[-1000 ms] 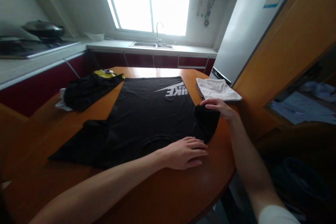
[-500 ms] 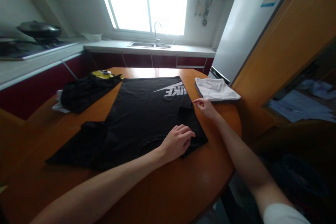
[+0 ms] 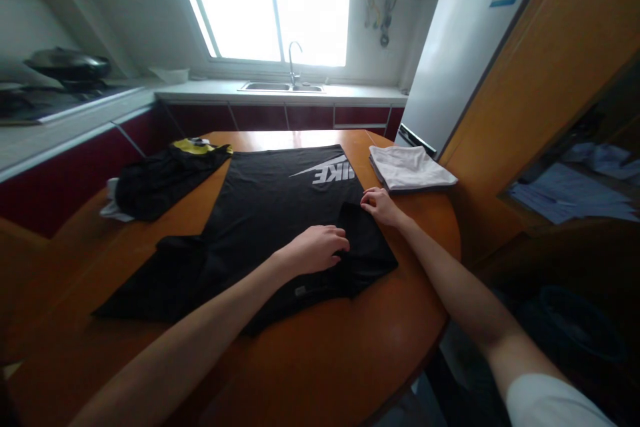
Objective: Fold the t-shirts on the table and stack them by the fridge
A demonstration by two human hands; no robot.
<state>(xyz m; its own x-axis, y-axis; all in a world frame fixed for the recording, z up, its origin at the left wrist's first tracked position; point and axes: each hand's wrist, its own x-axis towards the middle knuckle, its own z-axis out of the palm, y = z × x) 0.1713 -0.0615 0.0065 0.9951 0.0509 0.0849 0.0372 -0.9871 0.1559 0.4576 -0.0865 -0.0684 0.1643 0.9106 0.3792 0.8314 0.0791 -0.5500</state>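
A black T-shirt point(image 3: 280, 207) with a white logo lies spread on the wooden table, its collar side toward me. One sleeve reaches out at the left; the right sleeve is folded inward over the body. My left hand point(image 3: 320, 248) is on the shirt beside that right sleeve, its fingers curled down onto the cloth and the thumb hidden. At the right edge of the shirt, my right hand point(image 3: 383, 205) pinches the black fabric by the sleeve's end.
Folded white and grey cloths point(image 3: 413, 170) lie at the table's right. A heap of dark clothing point(image 3: 160, 180) with yellow and white parts is on the left. The table point(image 3: 400, 340) has a rounded edge. Beyond stand a counter with a sink point(image 3: 265, 87) and a fridge point(image 3: 450, 47).
My left hand has moved left and slightly away from me, uncovering the collar with its label. My right hand has come left onto the sleeve's end. The near collar edge has shifted toward me.
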